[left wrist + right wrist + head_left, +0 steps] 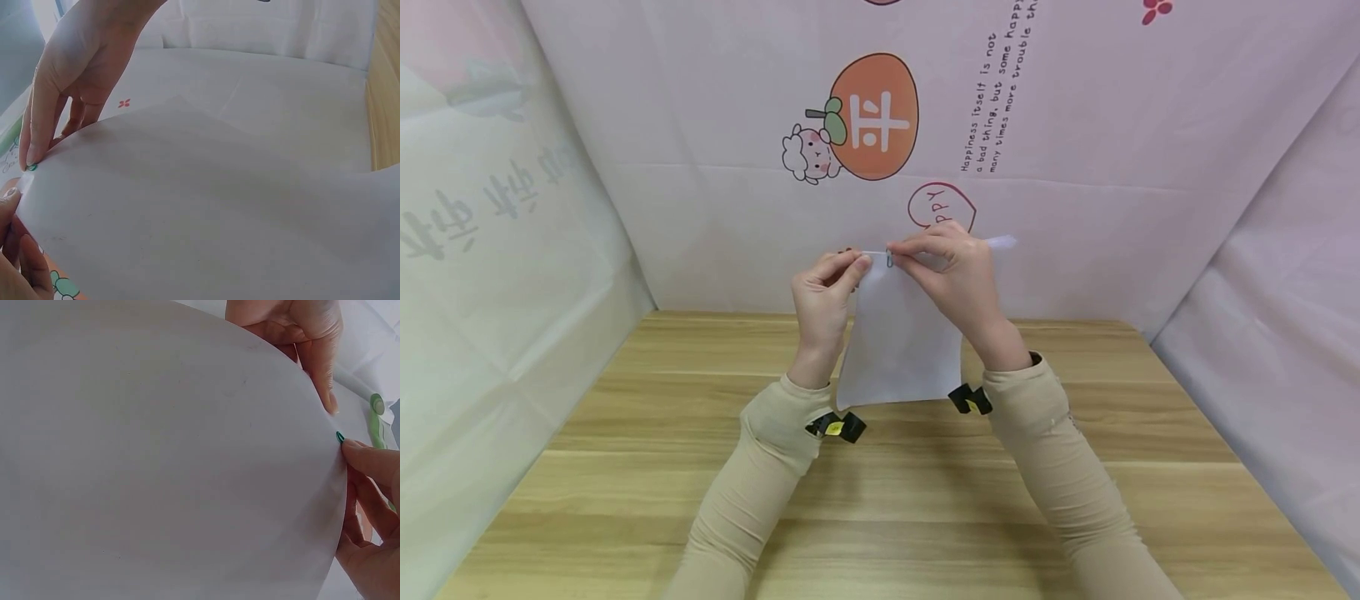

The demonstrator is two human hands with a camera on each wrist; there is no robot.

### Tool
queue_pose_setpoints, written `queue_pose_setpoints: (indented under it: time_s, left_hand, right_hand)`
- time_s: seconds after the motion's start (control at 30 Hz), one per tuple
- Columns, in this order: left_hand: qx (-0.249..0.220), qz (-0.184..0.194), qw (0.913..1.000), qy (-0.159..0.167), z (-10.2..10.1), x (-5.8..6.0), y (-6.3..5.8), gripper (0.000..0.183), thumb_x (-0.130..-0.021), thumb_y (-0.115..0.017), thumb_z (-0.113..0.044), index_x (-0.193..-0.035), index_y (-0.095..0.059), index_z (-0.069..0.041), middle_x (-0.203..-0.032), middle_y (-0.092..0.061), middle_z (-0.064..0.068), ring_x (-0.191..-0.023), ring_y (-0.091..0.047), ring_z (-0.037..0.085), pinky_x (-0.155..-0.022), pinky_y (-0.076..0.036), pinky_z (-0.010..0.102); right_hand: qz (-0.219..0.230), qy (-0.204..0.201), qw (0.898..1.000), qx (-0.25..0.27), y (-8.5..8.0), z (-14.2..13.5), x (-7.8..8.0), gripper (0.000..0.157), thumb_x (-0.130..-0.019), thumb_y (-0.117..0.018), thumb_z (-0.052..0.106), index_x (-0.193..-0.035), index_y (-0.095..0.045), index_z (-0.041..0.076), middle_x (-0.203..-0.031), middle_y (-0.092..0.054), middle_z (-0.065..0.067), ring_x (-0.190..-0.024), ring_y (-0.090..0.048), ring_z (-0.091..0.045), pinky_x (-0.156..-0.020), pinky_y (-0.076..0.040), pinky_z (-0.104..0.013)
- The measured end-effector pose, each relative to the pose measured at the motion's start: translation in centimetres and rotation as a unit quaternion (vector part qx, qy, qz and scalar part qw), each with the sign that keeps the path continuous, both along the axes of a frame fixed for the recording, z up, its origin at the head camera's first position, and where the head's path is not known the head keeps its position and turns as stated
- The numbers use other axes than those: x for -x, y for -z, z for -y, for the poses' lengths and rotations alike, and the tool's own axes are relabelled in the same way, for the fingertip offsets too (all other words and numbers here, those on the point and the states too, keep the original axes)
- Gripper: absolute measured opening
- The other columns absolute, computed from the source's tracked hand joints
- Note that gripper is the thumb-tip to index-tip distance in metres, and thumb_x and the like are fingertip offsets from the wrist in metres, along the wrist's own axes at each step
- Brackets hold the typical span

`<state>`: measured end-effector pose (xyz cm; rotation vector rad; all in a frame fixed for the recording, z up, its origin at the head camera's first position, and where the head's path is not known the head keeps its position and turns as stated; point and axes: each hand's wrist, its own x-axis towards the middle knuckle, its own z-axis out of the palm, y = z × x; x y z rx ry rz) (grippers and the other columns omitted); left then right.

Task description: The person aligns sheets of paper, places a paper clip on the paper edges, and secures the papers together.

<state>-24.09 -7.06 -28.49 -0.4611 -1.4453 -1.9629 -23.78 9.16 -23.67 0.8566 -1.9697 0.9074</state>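
Observation:
A white sheet of paper point(904, 342) hangs above the table, its top edge between both hands. My left hand point(823, 300) pinches that edge near its left corner with thumb and fingers. Just to the right, my right hand point(961, 275) pinches a small green paper clip point(340, 436), which sits at the top edge of the sheet. In the left wrist view the paper clip point(32, 167) shows only in part beneath the right fingertips. How far it reaches over the paper cannot be made out. The sheet hides part of the left hand in the right wrist view.
Below the paper lies a wood-grain table point(895, 517). A pale printed cloth point(715, 208) with cartoon figures and lettering hangs behind it, and whitish cloth walls point(512, 275) stand on both sides. Black wrist cameras point(852, 427) sit at the sleeve cuffs.

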Motion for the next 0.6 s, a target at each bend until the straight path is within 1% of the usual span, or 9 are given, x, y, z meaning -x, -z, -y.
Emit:
queue_pose_setpoints:
  time_s: [0.2,0.43,0.6]
  left_hand:
    - [-0.01,-0.007,0.9999,0.003,-0.15,0.0,0.07,0.019,-0.08,-0.072,0.002,-0.09,-0.067,0.017,-0.073,-0.064,-0.01,-0.063,-0.052,0.005,-0.059,-0.045,0.016]
    - [-0.019,-0.008,0.9998,0.005,-0.28,-0.01,0.1,0.019,-0.08,-0.072,0.002,-0.09,-0.067,0.018,-0.074,-0.065,-0.01,-0.063,-0.052,0.005,-0.059,-0.045,0.016]
    - [-0.018,-0.009,0.9998,0.004,-0.32,0.05,0.14,0.019,-0.08,-0.072,0.001,-0.09,-0.067,0.017,-0.074,-0.065,-0.009,-0.064,-0.053,0.005,-0.06,-0.045,0.016]
  right_hand:
    - [-0.007,-0.004,1.0,0.003,0.1,0.02,0.05,0.01,-0.079,-0.077,0.014,-0.088,-0.078,0.012,-0.082,-0.073,-0.001,-0.083,-0.06,-0.016,-0.077,-0.046,-0.027]
    - [-0.004,-0.005,1.0,0.005,0.1,0.07,-0.01,0.009,-0.078,-0.078,0.014,-0.087,-0.078,0.012,-0.081,-0.073,-0.001,-0.084,-0.06,-0.016,-0.078,-0.046,-0.028]
    - [-0.002,-0.004,1.0,0.005,0.09,0.07,0.08,0.009,-0.078,-0.078,0.014,-0.087,-0.078,0.012,-0.081,-0.073,-0.001,-0.084,-0.059,-0.016,-0.078,-0.045,-0.027]
